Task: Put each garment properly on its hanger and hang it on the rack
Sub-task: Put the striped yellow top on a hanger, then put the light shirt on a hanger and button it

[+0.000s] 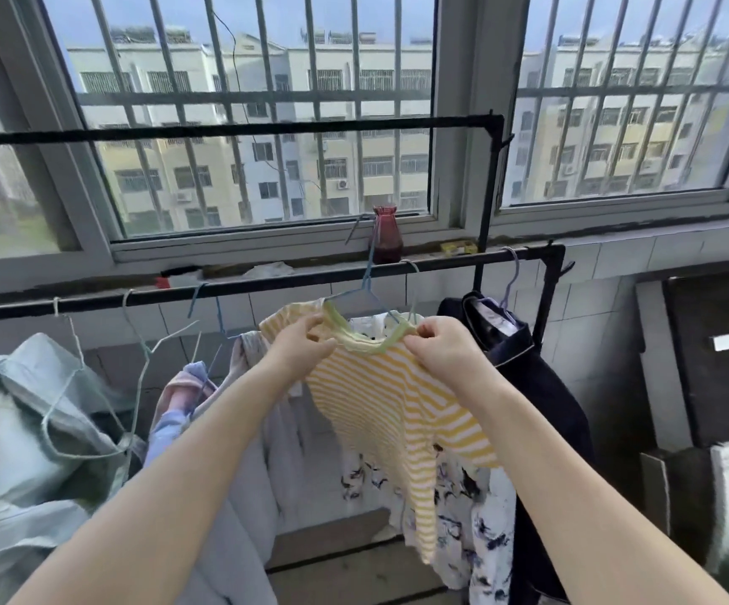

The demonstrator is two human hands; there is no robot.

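Note:
A yellow-and-white striped shirt (380, 403) with a green neckline hangs in front of me. A thin wire hanger (364, 290) sits inside its neck, hook up near the black rack bar (266, 283); I cannot tell whether the hook is over the bar. My left hand (301, 342) pinches the shirt's left shoulder. My right hand (445, 347) pinches the neckline at the right shoulder. Both hands are just below the bar.
Along the bar hang a pale green garment (35, 430), an empty wire hanger (144, 342), a pink and blue garment (188, 395), a white floral garment (463, 517) and a dark navy garment (528, 364). A red vase (385, 235) stands on the window sill.

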